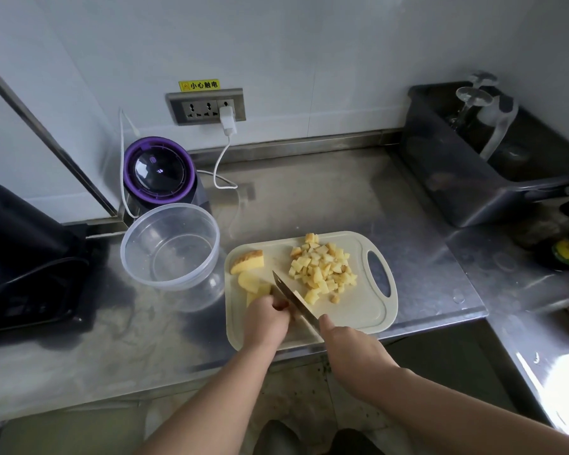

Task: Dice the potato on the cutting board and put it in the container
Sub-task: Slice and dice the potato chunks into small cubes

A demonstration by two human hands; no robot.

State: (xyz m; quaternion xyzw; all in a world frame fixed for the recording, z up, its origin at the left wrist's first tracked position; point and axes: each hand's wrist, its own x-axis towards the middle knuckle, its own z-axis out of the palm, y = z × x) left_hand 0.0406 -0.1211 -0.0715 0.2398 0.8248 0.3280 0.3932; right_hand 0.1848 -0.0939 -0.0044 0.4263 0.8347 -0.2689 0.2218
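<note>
1. Near the front edge of the desk (pixel 309 198), on the cutting board (pixel 372 310), the dicing step is in hand. A pile of dice (pixel 322 270) covers the board's right half beside its handle hole, and uncut potato waits on the left half.
2. The left hand (pixel 265 318) curls its fingers (pixel 278 305) down over a potato piece (pixel 258 290) at the board's near-left part, pinning it.
3. The right hand (pixel 349 346) grips the knife (pixel 293 298), fingers closed round a handle hidden under the palm. The blade runs just beside the left fingertips, against the held piece.
4. A wedge (pixel 247 261) lies at the board's far-left corner, apart from both hands.
5. The container (pixel 128 257) stands just off the board's left edge with no potato in it, so no transfer has begun.
6. The next cut likely calls for tucked left fingertips and an even slice width.
</note>
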